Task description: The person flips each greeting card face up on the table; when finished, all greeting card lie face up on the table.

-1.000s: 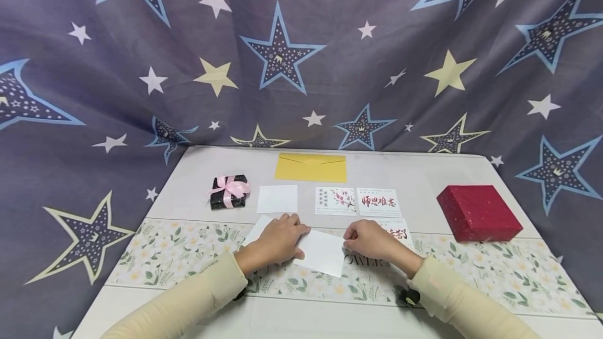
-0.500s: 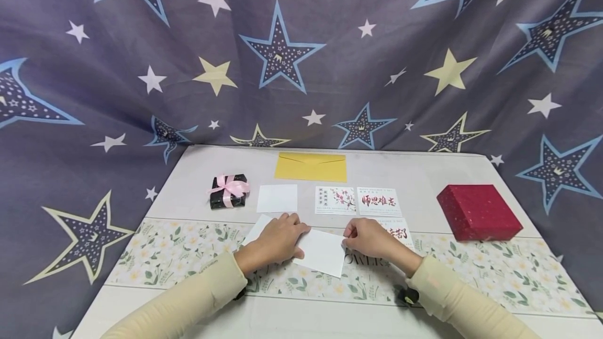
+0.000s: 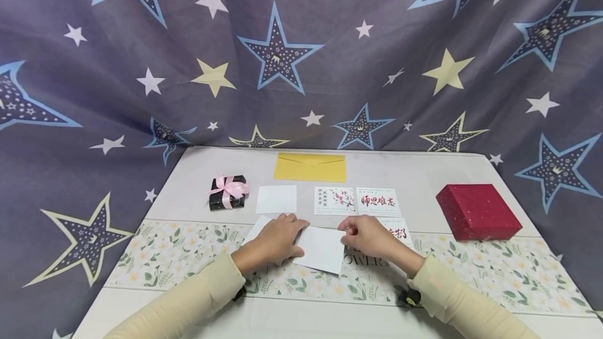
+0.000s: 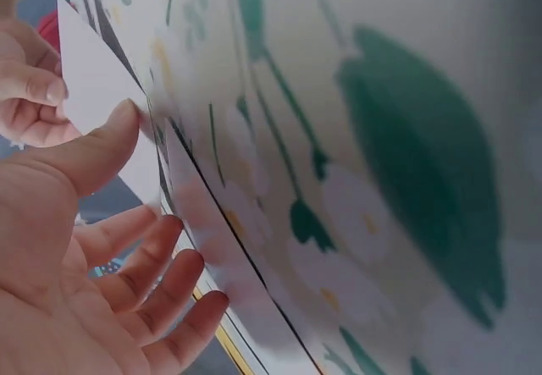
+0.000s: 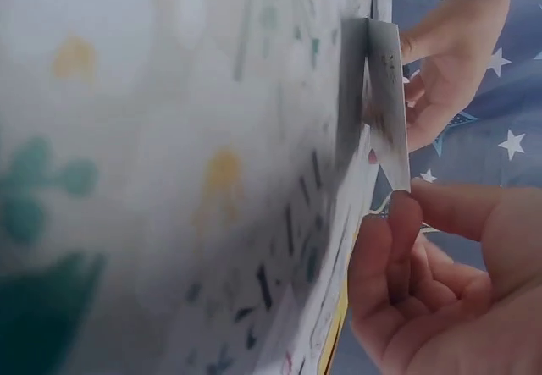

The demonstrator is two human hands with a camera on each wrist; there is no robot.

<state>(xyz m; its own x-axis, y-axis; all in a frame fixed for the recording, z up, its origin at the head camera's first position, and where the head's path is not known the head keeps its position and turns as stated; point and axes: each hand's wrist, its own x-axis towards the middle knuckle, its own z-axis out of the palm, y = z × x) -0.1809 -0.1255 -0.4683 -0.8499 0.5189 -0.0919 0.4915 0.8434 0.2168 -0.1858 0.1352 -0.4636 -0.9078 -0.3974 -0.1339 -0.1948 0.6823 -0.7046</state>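
In the head view my right hand (image 3: pixel 369 235) pinches the right edge of a white card (image 3: pixel 321 250) between thumb and forefinger. That edge is tilted up off the table; print shows on the card's underside in the right wrist view. My left hand (image 3: pixel 275 240) lies spread over the card's left end. Its thumb touches this card, while its fingertips (image 4: pixel 216 300) rest on a second white card (image 4: pixel 233 265) lying flat. Most of the second card (image 3: pixel 257 227) is hidden under the left hand in the head view.
Behind the hands lie a blank white card (image 3: pixel 276 199), a blossom-printed card (image 3: pixel 334 201) and a red-lettered card (image 3: pixel 378 202). Another lettered card (image 3: pixel 399 232) is partly behind the right hand. A yellow envelope (image 3: pixel 309 167), pink-ribboned black box (image 3: pixel 228 192) and red box (image 3: pixel 479 212) surround them.
My right hand has moved slightly up and left, raising the card's right edge a little. The left hand stays in nearly the same place.
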